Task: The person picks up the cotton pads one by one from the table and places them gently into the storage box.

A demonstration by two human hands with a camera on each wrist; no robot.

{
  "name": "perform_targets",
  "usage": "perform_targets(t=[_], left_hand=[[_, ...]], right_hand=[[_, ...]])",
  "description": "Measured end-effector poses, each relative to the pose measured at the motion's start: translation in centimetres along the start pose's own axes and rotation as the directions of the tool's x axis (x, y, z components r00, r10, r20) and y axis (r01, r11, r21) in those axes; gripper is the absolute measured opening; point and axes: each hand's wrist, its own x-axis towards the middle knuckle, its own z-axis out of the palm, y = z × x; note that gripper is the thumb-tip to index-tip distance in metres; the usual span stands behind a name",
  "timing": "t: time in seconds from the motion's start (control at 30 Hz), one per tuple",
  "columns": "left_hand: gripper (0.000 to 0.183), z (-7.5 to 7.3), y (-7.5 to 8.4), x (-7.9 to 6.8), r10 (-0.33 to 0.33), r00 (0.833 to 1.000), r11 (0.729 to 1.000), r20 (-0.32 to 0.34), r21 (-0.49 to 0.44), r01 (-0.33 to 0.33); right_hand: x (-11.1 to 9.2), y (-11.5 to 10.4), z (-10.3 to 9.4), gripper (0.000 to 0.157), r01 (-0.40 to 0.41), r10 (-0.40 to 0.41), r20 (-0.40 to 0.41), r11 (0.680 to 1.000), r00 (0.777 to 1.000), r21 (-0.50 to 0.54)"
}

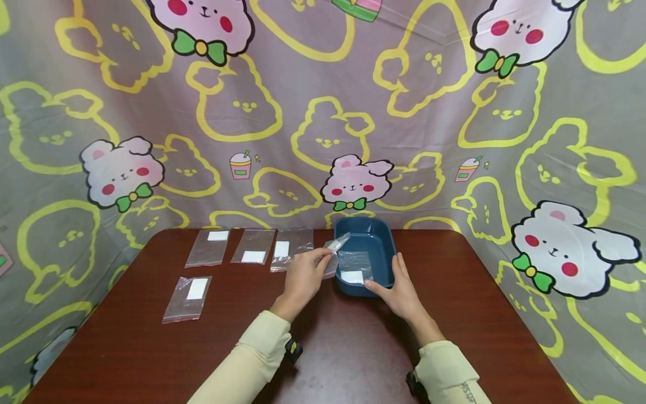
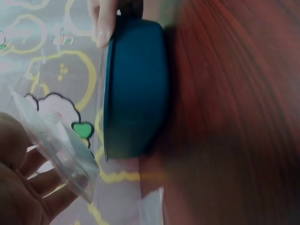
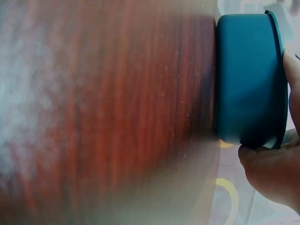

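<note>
My left hand (image 1: 305, 275) pinches a clear zip bag (image 1: 339, 242) by its edge, holding it tilted at the left rim of a blue plastic bin (image 1: 387, 241). In the left wrist view the bag (image 2: 61, 145) lies across the fingers, with a pale label inside. My right hand (image 1: 401, 292) grips the near right corner of the bin, thumb at the front rim and fingers along the right side. Its thumb (image 3: 262, 161) shows against the bin wall (image 3: 248, 79) in the right wrist view. Another clear bag with a white label (image 1: 352, 276) lies in the bin beside that thumb.
Several clear zip bags with white labels lie on the left of the brown table (image 1: 126, 336): a back row with one bag (image 1: 206, 252), a middle bag (image 1: 254, 241) and one near the bin (image 1: 298, 238). A nearer bag (image 1: 184, 308) lies in front. A patterned curtain (image 1: 282, 140) surrounds the table.
</note>
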Motion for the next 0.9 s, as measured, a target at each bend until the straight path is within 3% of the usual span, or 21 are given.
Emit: perform_targets(t=[0.23,0.5,0.67,0.9], left_hand=[[0.016,2.1,2.4,1.4,0.012,0.995,1.000,0.098,0.005,-0.013],[0.021,3.7,4.1,2.9,0.032,0.985,0.997,0.172,0.058,-0.043],[0.022,4.3,4.7,3.5,0.029,0.979,0.997,0.202,0.062,-0.042],[0.022,4.9,5.1,4.2,0.019,0.981,0.996,0.194,0.077,-0.035]], right_hand=[[-0.1,0.0,0.1,0.113,0.016,-0.016,-0.004,1.000,1.000,0.003],[-0.2,0.0,0.1,0.115,0.007,-0.007,0.004,1.000,1.000,0.007],[0.0,0.1,0.1,0.114,0.000,0.000,0.013,1.000,1.000,0.007],[0.0,0.2,0.0,0.115,0.011,-0.011,0.003,1.000,1.000,0.000]])
